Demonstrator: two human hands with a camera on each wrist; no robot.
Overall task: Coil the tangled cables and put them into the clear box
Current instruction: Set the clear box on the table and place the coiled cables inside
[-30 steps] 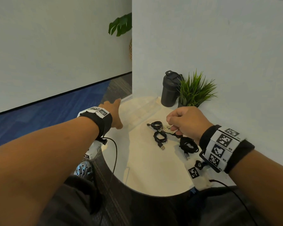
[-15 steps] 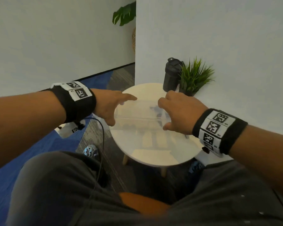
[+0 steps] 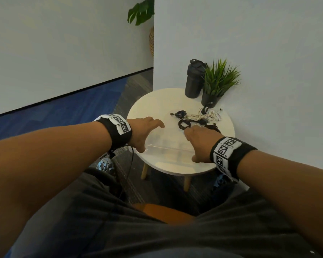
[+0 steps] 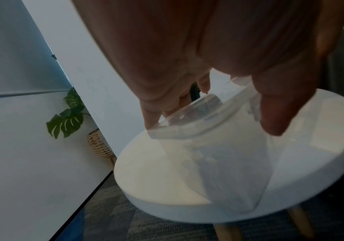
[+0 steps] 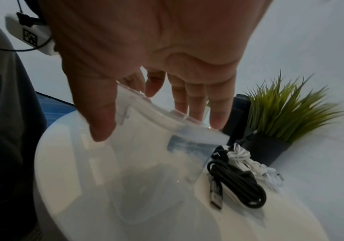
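The clear box [image 3: 168, 146] is empty and hangs low over the near half of the round white table [image 3: 149, 105]; whether it touches the top is unclear. My left hand [image 3: 147, 131] grips its left end and my right hand [image 3: 199, 144] its right end, thumbs on the near side, fingers over the far rim. The wrist views show the same grips on the clear box [image 4: 189, 119] [image 5: 156, 143]. Just behind it lie tangled black cables [image 3: 184, 124] [image 5: 239, 184] and a white cable [image 3: 203, 116] [image 5: 247, 158], untouched.
A black bottle [image 3: 193, 81] and a potted grass plant [image 3: 219, 81] stand at the table's back, against the white wall on the right. My lap is in front of the table. Grey and blue carpet lies to the left.
My right hand left the cables and joined the left on the box. Both lifted it from the back left, and it has come down toward the table's near edge.
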